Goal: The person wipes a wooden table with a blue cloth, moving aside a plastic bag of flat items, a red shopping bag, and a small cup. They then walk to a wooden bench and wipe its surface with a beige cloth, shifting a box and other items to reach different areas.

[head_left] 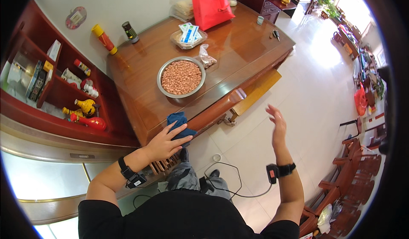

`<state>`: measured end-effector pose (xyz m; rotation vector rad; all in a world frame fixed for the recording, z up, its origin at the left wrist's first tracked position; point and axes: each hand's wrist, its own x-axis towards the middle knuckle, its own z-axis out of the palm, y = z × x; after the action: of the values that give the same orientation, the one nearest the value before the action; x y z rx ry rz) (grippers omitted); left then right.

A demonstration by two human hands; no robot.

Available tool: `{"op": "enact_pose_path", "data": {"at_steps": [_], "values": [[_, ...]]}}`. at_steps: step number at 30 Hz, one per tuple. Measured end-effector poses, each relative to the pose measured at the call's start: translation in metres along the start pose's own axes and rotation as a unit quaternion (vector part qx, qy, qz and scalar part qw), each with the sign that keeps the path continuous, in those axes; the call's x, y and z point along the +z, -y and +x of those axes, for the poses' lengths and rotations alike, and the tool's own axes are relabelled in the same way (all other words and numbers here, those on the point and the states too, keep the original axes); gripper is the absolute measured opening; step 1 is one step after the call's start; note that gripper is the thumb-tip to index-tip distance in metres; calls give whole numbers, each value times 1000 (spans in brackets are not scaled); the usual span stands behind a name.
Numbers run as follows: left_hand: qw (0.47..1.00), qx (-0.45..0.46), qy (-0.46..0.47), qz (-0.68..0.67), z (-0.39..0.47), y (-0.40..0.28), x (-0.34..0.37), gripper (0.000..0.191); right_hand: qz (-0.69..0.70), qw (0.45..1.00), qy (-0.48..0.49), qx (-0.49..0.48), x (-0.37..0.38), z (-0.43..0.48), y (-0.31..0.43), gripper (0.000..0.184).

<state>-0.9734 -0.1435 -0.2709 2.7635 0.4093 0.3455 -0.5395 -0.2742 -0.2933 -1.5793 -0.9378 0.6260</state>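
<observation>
My left hand (166, 141) lies over a blue cloth (177, 119) with its fingers spread, pressing it onto a rounded wooden rail (214, 108). The rail runs along the near side of a brown wooden table (140, 88). Part of the cloth is hidden beneath my fingers. Holding nothing, my right hand (278, 124) hangs in the air over the tiled floor, fingers a little apart. On the table, beyond the cloth, stands a metal bowl (158, 85) full of shelled peanuts (181, 77).
A plastic bag of nuts (207, 60), a clear plastic box (188, 44) and a red bag (211, 10) stand behind the bowl. At left is a cabinet with vases (87, 107). A yellow wooden bench (258, 92) juts from under the table. A cable (239, 178) loops below my right wrist.
</observation>
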Motion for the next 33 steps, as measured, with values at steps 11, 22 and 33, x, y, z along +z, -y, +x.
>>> {"op": "enact_pose_path", "data": {"at_steps": [11, 22, 33], "values": [[973, 24, 36, 228, 76, -20, 16, 67, 62, 961, -123, 238, -89, -133, -118, 53], [996, 76, 40, 31, 172, 6, 26, 68, 10, 975, -103, 198, -80, -156, -91, 47], [950, -33, 29, -310, 242, 15, 18, 44, -63, 989, 124, 56, 10, -105, -4, 39]]}}
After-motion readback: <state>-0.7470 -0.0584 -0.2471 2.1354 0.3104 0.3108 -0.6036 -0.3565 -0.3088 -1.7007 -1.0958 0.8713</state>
